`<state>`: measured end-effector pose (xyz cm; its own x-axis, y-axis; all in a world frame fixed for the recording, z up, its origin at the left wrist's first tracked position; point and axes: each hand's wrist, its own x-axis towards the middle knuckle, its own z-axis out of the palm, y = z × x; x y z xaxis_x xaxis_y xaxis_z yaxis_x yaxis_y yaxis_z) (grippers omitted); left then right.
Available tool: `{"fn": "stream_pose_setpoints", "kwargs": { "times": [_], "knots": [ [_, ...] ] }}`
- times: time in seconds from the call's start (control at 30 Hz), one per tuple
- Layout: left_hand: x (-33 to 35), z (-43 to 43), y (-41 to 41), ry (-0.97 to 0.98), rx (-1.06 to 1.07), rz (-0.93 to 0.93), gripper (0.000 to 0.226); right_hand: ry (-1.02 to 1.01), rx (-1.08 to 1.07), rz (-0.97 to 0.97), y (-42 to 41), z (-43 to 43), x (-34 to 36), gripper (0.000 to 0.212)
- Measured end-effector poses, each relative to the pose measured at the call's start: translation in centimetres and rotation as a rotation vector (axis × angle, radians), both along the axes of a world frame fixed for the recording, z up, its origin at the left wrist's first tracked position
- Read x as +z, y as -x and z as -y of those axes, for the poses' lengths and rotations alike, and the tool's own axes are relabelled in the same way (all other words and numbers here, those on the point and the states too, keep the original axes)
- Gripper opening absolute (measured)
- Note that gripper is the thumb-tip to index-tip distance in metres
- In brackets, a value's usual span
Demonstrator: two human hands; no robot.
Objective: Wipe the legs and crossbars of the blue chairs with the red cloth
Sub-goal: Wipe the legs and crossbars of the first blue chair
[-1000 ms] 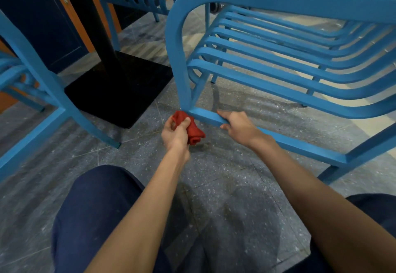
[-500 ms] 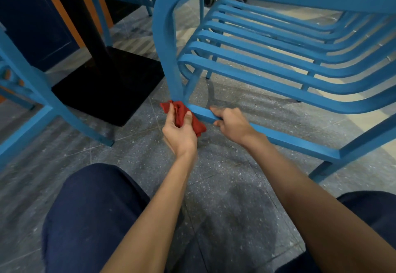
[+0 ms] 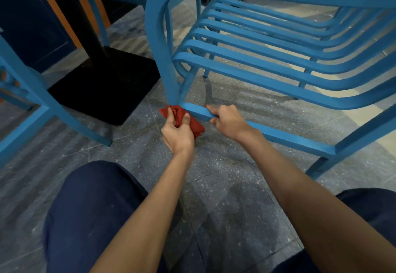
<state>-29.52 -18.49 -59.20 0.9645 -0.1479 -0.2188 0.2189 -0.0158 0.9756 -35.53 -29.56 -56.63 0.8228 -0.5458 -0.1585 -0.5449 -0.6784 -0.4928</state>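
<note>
Single head cam, wide-angle, looks fwd & down – close over hands [image 3: 203, 127], chair [image 3: 278, 75] base, floor [image 3: 225, 187].

- The left hand [image 3: 177, 134] is gripping a bunched red cloth [image 3: 196, 125] and pressing it against the bottom of a curved blue metal chair leg [image 3: 164, 64], where it meets a low blue crossbar [image 3: 287, 137].
- The right hand [image 3: 228, 121] is curling round that crossbar, just beside the cloth.
- A square black table base [image 3: 102, 88] is sitting to the left on the speckled grey floor [image 3: 225, 197]; the cloth is possibly brushing the floor.
</note>
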Motion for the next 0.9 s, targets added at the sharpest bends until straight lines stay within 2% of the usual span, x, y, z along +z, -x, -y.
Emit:
{"fn": "stream_pose_setpoints", "kwargs": {
  "times": [0.13,0.4,0.53,0.67,0.83,0.9],
  "knots": [
    [0.2,0.4,1.2,0.011,-0.023,0.005,0.058,-0.008,-0.001,-0.013,-0.1,-0.1,0.2,0.050],
    [-1.1,-0.1,4.5,-0.055,-0.277,0.039,0.057,-0.084,0.105,-0.090,0.6,0.8,2.4,0.056],
    [-0.4,-0.4,3.3,0.015,-0.207,-0.051,0.058,-0.130,0.116,-0.099,1.0,1.0,3.3,0.067],
    [0.9,-0.1,2.1,0.080,-0.121,-0.093,0.060,-0.148,0.100,-0.090,1.2,0.6,3.2,0.067],
    [0.7,0.9,3.9,0.101,-0.186,-0.138,0.060,-0.179,0.095,-0.069,1.5,0.7,3.5,0.062],
    [0.7,0.8,4.8,0.093,-0.268,-0.164,0.060,-0.206,0.056,0.010,1.9,0.6,3.8,0.061]
  ]
}}
